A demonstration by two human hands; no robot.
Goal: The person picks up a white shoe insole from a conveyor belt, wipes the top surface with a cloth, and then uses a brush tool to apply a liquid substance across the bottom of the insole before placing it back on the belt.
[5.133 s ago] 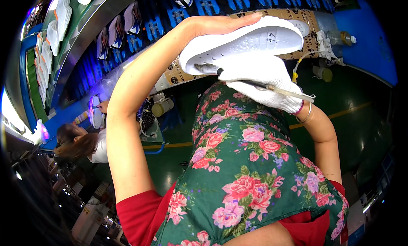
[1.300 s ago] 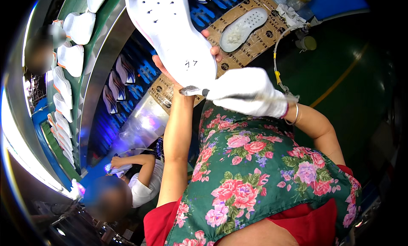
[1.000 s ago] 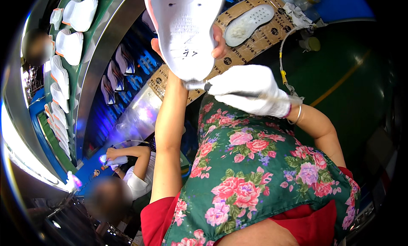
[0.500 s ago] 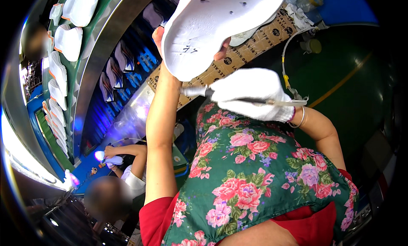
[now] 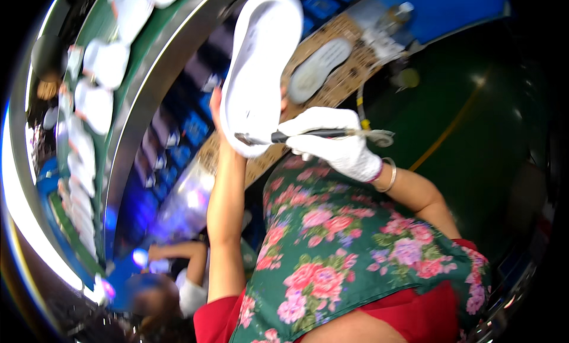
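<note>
One white, foot-shaped shoe sole [image 5: 255, 76] is raised toe end up above the desk [image 5: 450, 14], its hollow side facing the wearer, gripped from behind by a worker's bare left hand [image 5: 219, 119], with the thumb along one edge and fingertips showing at the other. The right hand [image 5: 335, 144], in a white knit glove, pinches one slim, black-handled brush [image 5: 320, 133], its dark tip at the sole's lower end. Just beyond, a second sole [image 5: 320, 70], greyish white, lies flat on one strip of brown printed cardboard [image 5: 347, 67] along the blue desk. Near the strip's far end are one crumpled white cloth [image 5: 382, 45] and one clear bottle [image 5: 394, 18] with a pale cap; one pale tube [image 5: 360, 97] with a yellow band hangs close by the gloved hand, near one round yellow-green container [image 5: 409, 77]. A single bracelet [image 5: 388, 174] circles the right wrist, above one green apron [image 5: 320, 224] of pink and purple flowers. At left, white pieces with orange trim [image 5: 106, 61] line a curved, metal-rimmed conveyor [image 5: 148, 61], too overlapped to count, while at lower left a co-worker's white sleeve [image 5: 191, 295] appears, blurred.
</note>
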